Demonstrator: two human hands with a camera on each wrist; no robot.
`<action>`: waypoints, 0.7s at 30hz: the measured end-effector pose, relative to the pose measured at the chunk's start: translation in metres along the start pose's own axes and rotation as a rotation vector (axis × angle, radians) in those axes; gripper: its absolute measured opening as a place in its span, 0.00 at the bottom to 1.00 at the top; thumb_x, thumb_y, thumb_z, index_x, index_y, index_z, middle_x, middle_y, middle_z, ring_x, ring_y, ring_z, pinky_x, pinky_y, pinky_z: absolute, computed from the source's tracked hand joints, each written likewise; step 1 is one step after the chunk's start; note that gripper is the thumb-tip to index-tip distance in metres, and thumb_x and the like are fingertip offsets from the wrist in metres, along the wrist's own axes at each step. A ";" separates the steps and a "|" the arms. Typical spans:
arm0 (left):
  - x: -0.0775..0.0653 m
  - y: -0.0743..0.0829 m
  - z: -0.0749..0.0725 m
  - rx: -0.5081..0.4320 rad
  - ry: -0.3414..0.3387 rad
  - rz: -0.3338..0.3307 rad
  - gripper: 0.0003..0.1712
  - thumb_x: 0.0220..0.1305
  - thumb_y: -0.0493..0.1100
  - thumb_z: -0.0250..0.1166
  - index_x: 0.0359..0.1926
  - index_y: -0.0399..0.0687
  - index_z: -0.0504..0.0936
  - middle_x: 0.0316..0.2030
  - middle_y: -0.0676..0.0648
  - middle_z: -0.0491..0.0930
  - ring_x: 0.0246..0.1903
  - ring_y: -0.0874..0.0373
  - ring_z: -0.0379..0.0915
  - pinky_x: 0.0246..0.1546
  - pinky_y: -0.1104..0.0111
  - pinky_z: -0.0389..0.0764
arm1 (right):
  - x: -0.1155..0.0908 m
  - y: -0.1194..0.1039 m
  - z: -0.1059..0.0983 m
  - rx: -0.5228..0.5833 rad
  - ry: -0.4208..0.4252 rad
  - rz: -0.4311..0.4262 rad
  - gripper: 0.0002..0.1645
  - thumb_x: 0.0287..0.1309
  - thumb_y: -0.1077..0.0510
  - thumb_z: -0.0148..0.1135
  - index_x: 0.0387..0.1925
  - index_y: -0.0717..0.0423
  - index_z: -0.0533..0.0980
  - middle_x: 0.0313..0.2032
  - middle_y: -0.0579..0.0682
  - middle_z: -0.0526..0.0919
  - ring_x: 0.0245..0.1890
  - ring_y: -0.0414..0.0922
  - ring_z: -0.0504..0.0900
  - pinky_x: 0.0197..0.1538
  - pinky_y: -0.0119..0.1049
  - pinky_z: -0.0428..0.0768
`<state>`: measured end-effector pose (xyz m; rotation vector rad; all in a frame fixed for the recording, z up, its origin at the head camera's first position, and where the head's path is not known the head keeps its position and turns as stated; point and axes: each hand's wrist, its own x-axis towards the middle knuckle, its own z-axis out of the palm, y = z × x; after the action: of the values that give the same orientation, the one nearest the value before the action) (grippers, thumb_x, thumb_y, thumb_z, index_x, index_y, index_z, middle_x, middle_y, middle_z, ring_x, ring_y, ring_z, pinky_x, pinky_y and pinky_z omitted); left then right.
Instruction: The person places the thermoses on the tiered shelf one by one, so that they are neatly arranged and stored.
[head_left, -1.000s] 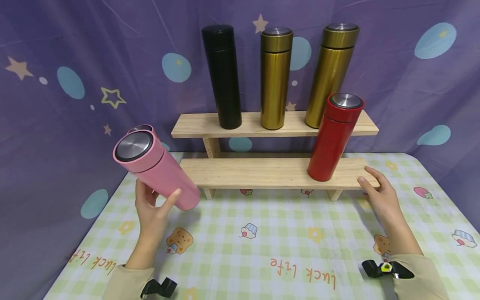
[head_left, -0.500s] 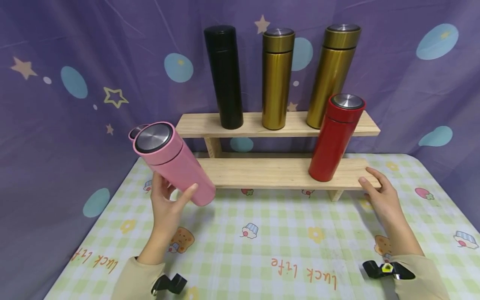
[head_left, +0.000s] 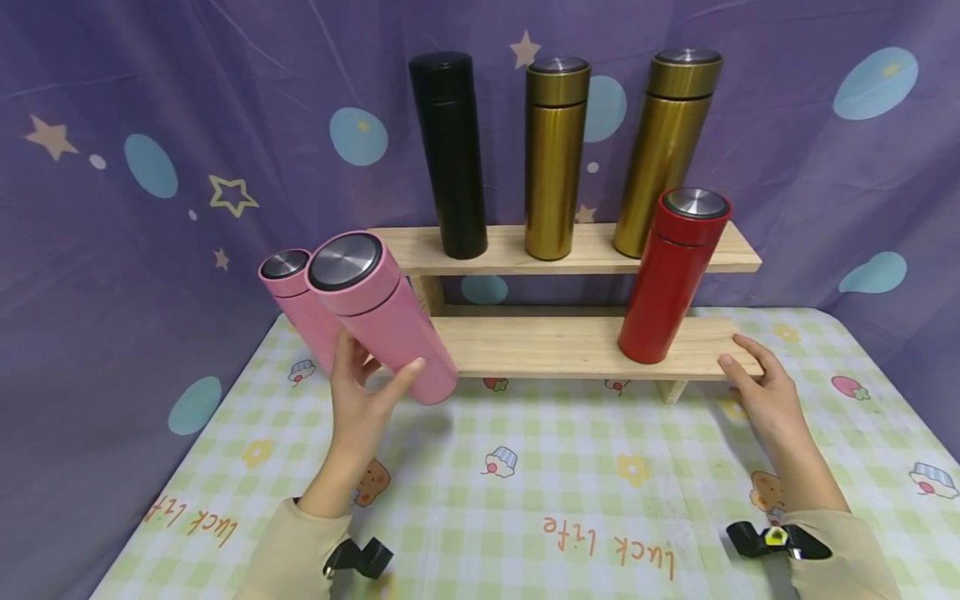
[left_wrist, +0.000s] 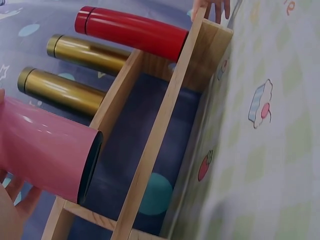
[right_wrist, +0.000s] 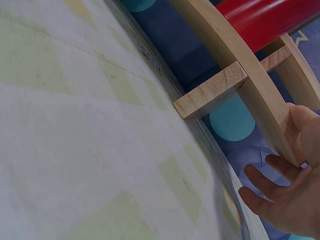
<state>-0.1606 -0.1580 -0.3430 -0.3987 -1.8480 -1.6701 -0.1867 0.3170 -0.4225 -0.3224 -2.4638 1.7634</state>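
Observation:
My left hand point(head_left: 367, 400) grips a pink thermos point(head_left: 393, 325) with a steel-topped lid, thumb on its near side. The bottle leans, its base in front of the left part of the lower board. In the left wrist view, the thermos point(left_wrist: 47, 145) shows its dark base edge close to the wooden frame. At the right end of the two-tier wooden shelf point(head_left: 532, 346), my right hand point(head_left: 768, 396) holds the lower board between thumb and fingers. A red thermos point(head_left: 671, 279) stands on that board, left of my right hand.
On the upper board stand a black thermos point(head_left: 453, 158) and two gold ones, the middle point(head_left: 555, 167) and the right point(head_left: 667, 158). A second pink thermos point(head_left: 300, 304) stands at far left, partly behind my left hand. Checked cloth point(head_left: 562, 467) covers the table; a purple curtain point(head_left: 262, 100) hangs behind.
My left hand has carried the pink thermos rightward, in front of the lower board's left part, uncovering more of the second pink thermos. My right hand keeps its place at the shelf end.

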 end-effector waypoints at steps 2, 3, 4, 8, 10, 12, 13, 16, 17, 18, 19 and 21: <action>0.001 0.000 0.004 -0.003 -0.010 -0.010 0.37 0.50 0.27 0.71 0.63 0.42 0.70 0.51 0.51 0.77 0.50 0.55 0.73 0.51 0.67 0.72 | 0.000 0.000 0.000 0.000 -0.001 0.001 0.42 0.67 0.36 0.53 0.77 0.38 0.53 0.69 0.70 0.55 0.41 0.26 0.70 0.42 0.17 0.75; 0.001 -0.001 0.006 -0.005 -0.015 -0.012 0.37 0.50 0.27 0.71 0.63 0.42 0.70 0.51 0.51 0.77 0.50 0.55 0.73 0.51 0.67 0.72 | 0.000 0.001 0.000 0.001 0.001 0.001 0.42 0.68 0.36 0.53 0.77 0.38 0.53 0.69 0.69 0.56 0.41 0.26 0.71 0.42 0.17 0.75; 0.001 0.000 0.009 -0.008 -0.020 -0.012 0.37 0.50 0.27 0.71 0.63 0.41 0.70 0.51 0.51 0.77 0.51 0.55 0.73 0.51 0.67 0.73 | -0.001 0.001 0.000 0.001 0.002 0.001 0.42 0.68 0.37 0.54 0.77 0.38 0.53 0.68 0.69 0.56 0.41 0.26 0.71 0.42 0.17 0.75; 0.002 0.000 0.019 -0.026 -0.034 -0.012 0.36 0.51 0.28 0.71 0.62 0.40 0.70 0.50 0.51 0.77 0.50 0.55 0.74 0.50 0.67 0.73 | -0.001 0.001 0.000 -0.002 0.007 -0.006 0.42 0.67 0.37 0.54 0.77 0.39 0.54 0.67 0.67 0.58 0.41 0.26 0.71 0.42 0.18 0.75; 0.003 0.001 0.024 -0.032 -0.043 -0.021 0.36 0.50 0.29 0.72 0.62 0.39 0.70 0.50 0.51 0.77 0.50 0.56 0.74 0.49 0.68 0.74 | -0.001 0.002 0.000 0.003 0.012 -0.008 0.41 0.67 0.37 0.54 0.77 0.38 0.54 0.67 0.67 0.58 0.41 0.26 0.71 0.42 0.18 0.75; 0.004 0.001 0.030 -0.041 -0.054 -0.032 0.37 0.50 0.30 0.72 0.62 0.39 0.70 0.50 0.52 0.77 0.50 0.56 0.74 0.49 0.68 0.74 | -0.001 0.002 -0.001 0.007 0.017 -0.011 0.41 0.67 0.37 0.55 0.77 0.38 0.55 0.66 0.66 0.58 0.41 0.27 0.71 0.42 0.18 0.75; 0.004 0.001 0.032 -0.043 -0.060 -0.039 0.37 0.50 0.30 0.72 0.62 0.38 0.70 0.50 0.52 0.77 0.50 0.56 0.74 0.49 0.68 0.74 | -0.001 0.002 -0.001 0.008 0.019 -0.012 0.41 0.67 0.37 0.55 0.77 0.38 0.55 0.66 0.65 0.59 0.41 0.27 0.71 0.42 0.18 0.75; 0.003 0.000 0.040 -0.059 -0.078 -0.052 0.38 0.49 0.30 0.73 0.62 0.38 0.69 0.50 0.52 0.78 0.50 0.56 0.74 0.48 0.68 0.75 | -0.001 0.002 -0.001 0.003 0.018 -0.013 0.41 0.67 0.37 0.55 0.76 0.38 0.55 0.64 0.63 0.60 0.41 0.27 0.71 0.42 0.18 0.75; 0.003 0.000 0.043 -0.062 -0.083 -0.053 0.38 0.49 0.30 0.73 0.62 0.38 0.69 0.49 0.52 0.78 0.49 0.56 0.74 0.48 0.68 0.75 | -0.001 0.002 0.000 0.002 0.016 -0.015 0.41 0.67 0.37 0.55 0.77 0.39 0.55 0.64 0.63 0.60 0.41 0.27 0.72 0.42 0.18 0.75; 0.003 0.000 0.045 -0.064 -0.087 -0.053 0.38 0.49 0.30 0.73 0.62 0.38 0.69 0.49 0.52 0.77 0.49 0.56 0.74 0.48 0.68 0.75 | -0.001 0.001 0.000 0.003 0.014 -0.016 0.41 0.67 0.37 0.55 0.77 0.39 0.55 0.64 0.63 0.60 0.41 0.27 0.72 0.42 0.18 0.75; 0.003 0.000 0.048 -0.066 -0.092 -0.052 0.38 0.49 0.31 0.73 0.62 0.38 0.69 0.49 0.52 0.77 0.49 0.55 0.74 0.48 0.67 0.75 | 0.000 0.001 0.000 0.003 0.014 -0.016 0.41 0.67 0.37 0.55 0.77 0.39 0.55 0.64 0.63 0.60 0.41 0.27 0.72 0.43 0.18 0.75; 0.002 -0.001 0.052 -0.068 -0.101 -0.051 0.38 0.50 0.31 0.73 0.63 0.39 0.69 0.50 0.51 0.77 0.49 0.55 0.74 0.48 0.67 0.75 | 0.000 0.000 0.000 0.010 0.010 -0.018 0.41 0.67 0.38 0.54 0.77 0.39 0.55 0.66 0.66 0.59 0.41 0.26 0.72 0.43 0.18 0.75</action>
<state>-0.1751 -0.1077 -0.3435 -0.4762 -1.8920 -1.7802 -0.1864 0.3167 -0.4228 -0.3067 -2.4418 1.7625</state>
